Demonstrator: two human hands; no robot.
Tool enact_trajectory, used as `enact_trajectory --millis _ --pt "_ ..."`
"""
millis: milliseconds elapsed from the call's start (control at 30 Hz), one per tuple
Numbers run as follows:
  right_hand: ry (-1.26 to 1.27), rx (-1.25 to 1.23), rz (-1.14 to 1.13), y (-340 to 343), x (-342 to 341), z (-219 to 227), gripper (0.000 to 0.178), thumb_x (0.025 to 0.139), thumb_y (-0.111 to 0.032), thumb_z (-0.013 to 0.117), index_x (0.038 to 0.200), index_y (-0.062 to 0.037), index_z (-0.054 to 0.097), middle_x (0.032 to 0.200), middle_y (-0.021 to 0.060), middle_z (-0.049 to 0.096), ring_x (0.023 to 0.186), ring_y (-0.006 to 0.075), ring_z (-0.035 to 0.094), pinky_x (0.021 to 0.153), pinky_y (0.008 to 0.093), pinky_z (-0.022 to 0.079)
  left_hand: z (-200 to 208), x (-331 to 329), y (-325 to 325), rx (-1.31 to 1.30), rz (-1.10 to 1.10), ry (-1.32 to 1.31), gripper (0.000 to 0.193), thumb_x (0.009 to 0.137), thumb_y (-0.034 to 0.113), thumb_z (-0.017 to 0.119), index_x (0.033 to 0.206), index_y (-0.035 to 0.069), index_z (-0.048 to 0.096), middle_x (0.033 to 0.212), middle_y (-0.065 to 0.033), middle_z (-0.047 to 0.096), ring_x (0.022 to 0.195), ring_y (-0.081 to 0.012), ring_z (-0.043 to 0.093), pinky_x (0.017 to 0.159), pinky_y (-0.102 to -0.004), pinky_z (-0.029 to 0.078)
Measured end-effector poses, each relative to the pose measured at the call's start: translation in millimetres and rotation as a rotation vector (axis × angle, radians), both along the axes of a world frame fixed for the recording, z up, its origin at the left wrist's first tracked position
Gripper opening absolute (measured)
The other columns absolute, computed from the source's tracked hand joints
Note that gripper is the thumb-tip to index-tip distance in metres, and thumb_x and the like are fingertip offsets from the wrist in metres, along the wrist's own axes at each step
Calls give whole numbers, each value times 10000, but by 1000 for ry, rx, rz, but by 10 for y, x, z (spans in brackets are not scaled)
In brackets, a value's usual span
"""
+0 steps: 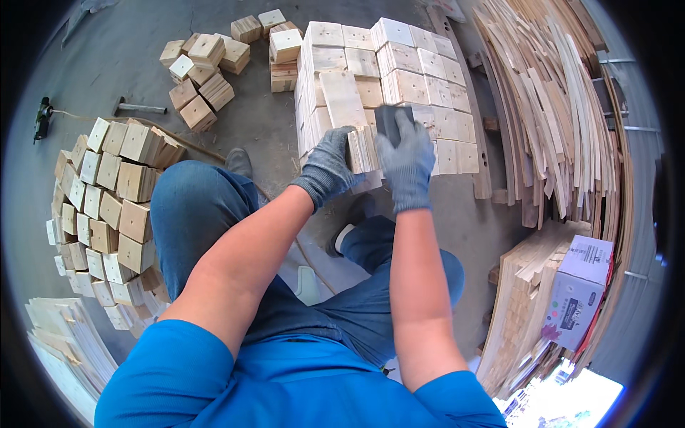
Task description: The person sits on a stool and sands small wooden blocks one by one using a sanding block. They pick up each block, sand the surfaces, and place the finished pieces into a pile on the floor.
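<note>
My left hand (329, 169), in a grey knit glove, is closed on the left side of a wooden block (362, 151). The block's near face shows thin stacked layers. My right hand (407, 167), gloved alike, grips a dark grey rectangular block (389, 123) that looks like a sanding block. It sits just above and right of the wooden block; whether the two touch I cannot tell. Directly beyond both hands stands a neat stack of pale wooden blocks (407, 82). A flat pale board (342, 100) lies on top of that stack.
Loose wooden blocks (207, 51) lie on the floor at the far left. Another block pile (107, 182) rises left of my knee, beside a hammer (143, 108) and a black corded tool (43, 120). Long wood strips (549, 114) fill the right, near a purple carton (581, 285).
</note>
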State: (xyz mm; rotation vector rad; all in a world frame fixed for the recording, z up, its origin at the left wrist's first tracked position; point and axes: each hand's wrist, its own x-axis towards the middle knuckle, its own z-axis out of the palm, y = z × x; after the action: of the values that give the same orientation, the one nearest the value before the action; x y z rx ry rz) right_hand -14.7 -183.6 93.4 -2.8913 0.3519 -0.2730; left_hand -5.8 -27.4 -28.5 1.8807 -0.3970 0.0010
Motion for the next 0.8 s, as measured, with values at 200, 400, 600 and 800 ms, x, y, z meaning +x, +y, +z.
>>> enact_trajectory --millis 200,400,600,800 --pt "-54 -2 -21 86 -1069 -86 724 869 -364 856 1526 -165 627 1495 294 565 1328 484 572 1125 567 476 116 7 27 79 0 1 996 622 239 1019 1463 62 515 1338 -201 591 1245 -381 615 1132 -435 514" --pt "-61 -28 -21 81 -837 -78 730 859 -416 854 1511 -169 637 1511 268 561 1318 485 574 1105 587 473 110 -7 39 16 20 2 857 688 261 933 1426 82 537 1297 -245 599 1238 -449 599 1122 -474 513" --pt "24 -40 0 38 303 53 689 856 -398 844 1490 -205 656 1420 242 633 1283 446 628 1078 569 508 106 -21 12 -42 22 -38 847 694 283 940 1413 75 545 1290 -245 602 1230 -450 600 1110 -475 510" --pt "42 -93 -10 32 424 41 697 861 -409 841 1500 -205 651 1415 238 635 1272 443 638 1075 564 513 105 -23 -1 -39 1 8 926 642 304 971 1422 56 539 1294 -236 601 1235 -438 597 1127 -463 502"
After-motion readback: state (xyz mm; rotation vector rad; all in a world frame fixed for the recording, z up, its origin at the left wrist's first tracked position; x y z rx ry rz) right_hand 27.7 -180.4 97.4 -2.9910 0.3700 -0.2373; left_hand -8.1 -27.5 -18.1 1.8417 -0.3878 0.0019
